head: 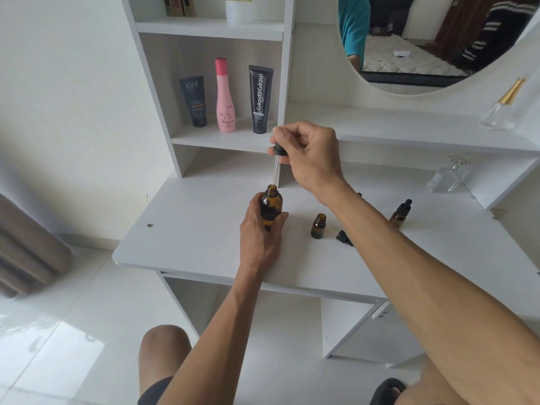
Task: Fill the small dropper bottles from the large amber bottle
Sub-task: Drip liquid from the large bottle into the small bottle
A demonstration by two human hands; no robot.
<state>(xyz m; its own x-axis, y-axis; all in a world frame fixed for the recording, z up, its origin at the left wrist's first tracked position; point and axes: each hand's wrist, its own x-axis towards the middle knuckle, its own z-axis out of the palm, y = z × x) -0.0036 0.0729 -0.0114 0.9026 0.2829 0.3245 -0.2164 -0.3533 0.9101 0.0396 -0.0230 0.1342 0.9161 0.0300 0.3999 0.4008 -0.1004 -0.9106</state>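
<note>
On the white desk [187, 229], head view: big amber bottle [271, 207] stands upright near the middle, mouth open. Right of it, apart, a small amber bottle [318, 225] stands uncapped, with a black cap [344, 238] lying just beside it, partly hidden by the right forearm. Further right a second small bottle [399, 212] with its black dropper top on, also partly behind the forearm. A small dark bit shows just past the wrist; cannot tell what it is. Clear glass bottle [448, 176] at the desk's back right; another clear one with gold cap [501, 108] on the ledge under the round mirror [438, 54]. Shelf behind holds a dark tube [195, 100], pink bottle [225, 96], black tube [260, 99]; a white jar [239, 8] on the shelf above. Tiled floor and person's knees below.

Left hand [260, 232] wraps the big bottle's lower body, fingers curled round the far side, thumb on the near right side, bottle resting on the desk. Right hand [309, 154] hangs above it, thumb and fingertips pinching the black bulb of a dropper [276, 160], other fingers curled in. Glass pipette points down, tip just at or just above the big bottle's mouth; cannot tell whether it is inside. Nothing stands between dropper and mouth.
</note>
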